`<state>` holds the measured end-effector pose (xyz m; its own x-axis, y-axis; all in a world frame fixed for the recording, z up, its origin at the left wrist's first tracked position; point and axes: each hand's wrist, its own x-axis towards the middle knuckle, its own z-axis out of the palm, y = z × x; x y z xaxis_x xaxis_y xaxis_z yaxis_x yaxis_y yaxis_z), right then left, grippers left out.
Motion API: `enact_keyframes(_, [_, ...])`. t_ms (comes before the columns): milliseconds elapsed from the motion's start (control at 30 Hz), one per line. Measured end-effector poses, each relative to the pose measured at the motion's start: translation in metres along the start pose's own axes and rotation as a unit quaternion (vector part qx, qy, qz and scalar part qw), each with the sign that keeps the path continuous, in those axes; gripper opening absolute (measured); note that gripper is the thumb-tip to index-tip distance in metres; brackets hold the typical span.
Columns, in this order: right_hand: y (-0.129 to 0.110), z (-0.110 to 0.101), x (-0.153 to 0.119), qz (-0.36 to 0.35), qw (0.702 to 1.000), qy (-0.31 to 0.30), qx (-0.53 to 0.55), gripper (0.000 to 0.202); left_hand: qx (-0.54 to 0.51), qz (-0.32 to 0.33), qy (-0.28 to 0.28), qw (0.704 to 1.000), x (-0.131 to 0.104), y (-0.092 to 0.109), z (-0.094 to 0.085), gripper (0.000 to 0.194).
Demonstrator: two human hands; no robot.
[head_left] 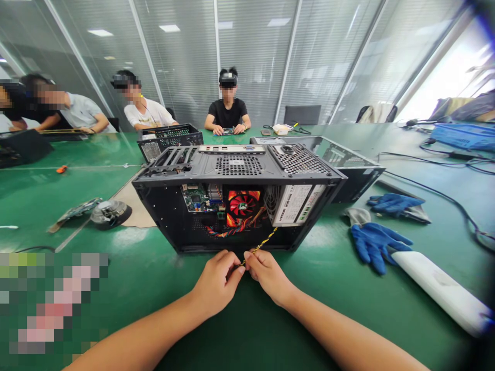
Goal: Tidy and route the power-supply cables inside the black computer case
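Observation:
A black computer case point(166, 206) lies on the green table with its open side facing me. Inside it show a circuit board point(199, 198), a red fan point(243, 203) and a white-labelled power supply point(297, 205). A twisted yellow and black cable point(269, 237) runs from below the power supply out over the case's lower edge. My left hand point(220, 278) is closed on the cable's near end. Just right of it, my right hand point(268, 273) pinches the same cable, the fingertips of both hands nearly touching. The cable's tip is hidden by the fingers.
Blue gloves point(377, 242) and a white power strip point(441, 288) lie to the right. A round metal part point(110, 213) rests at the left. Behind stand another case point(358, 180) and a smaller one point(172, 139). Several people sit across the table point(154, 288).

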<state>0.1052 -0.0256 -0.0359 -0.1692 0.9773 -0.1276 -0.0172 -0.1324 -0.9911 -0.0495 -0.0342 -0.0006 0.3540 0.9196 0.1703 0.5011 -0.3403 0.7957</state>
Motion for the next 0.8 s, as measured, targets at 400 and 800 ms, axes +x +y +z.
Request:
enact_keyframes(400, [-0.002,0.0,0.0,0.003,1.0,-0.016,0.001,0.041,-0.368,-0.293,-0.118,0.875,0.009,-0.001,-0.001,0.018])
enact_keyframes(800, [-0.005,0.0,-0.001,-0.018,0.999,-0.016,-0.037,0.041,0.091,0.052,-0.022,0.994,-0.005,0.003,-0.001,0.014])
